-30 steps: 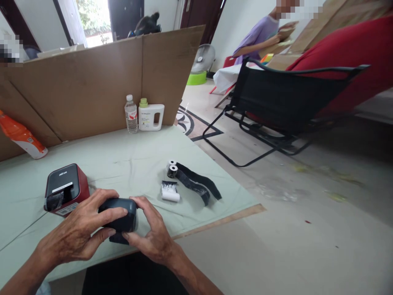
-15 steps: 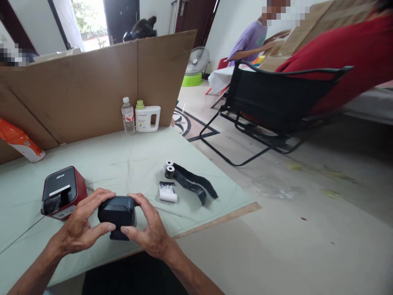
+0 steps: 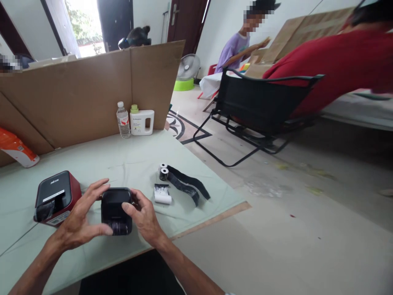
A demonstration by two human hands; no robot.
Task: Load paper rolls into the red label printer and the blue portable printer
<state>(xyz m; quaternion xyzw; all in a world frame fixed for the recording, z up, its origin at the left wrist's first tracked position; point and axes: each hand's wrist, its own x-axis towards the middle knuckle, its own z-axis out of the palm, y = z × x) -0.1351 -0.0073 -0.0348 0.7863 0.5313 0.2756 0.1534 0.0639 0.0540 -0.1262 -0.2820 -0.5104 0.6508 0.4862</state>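
Note:
Both my hands hold a small dark label printer (image 3: 116, 209) just above the pale green table (image 3: 129, 159). My left hand (image 3: 80, 219) cups its left side, thumb under the front and fingers spread. My right hand (image 3: 141, 215) grips its right side, thumb pressed on the top. A second printer, red with a black lid (image 3: 57, 196), stands to the left of my left hand. Right of my right hand lie a white paper roll (image 3: 162, 198) and two small rolls with a black strip (image 3: 184, 183) trailing from them.
A cardboard screen (image 3: 92, 90) stands along the table's far edge, with a water bottle (image 3: 123, 120) and a white jug (image 3: 141, 121) before it. An orange pack (image 3: 15, 148) lies far left. A black folding chair (image 3: 260, 106) and other people are on the right.
The dark printer has been turned in my hands so its front end faces me. My left fingers have come off its top and spread. The camera has shifted, moving everything left.

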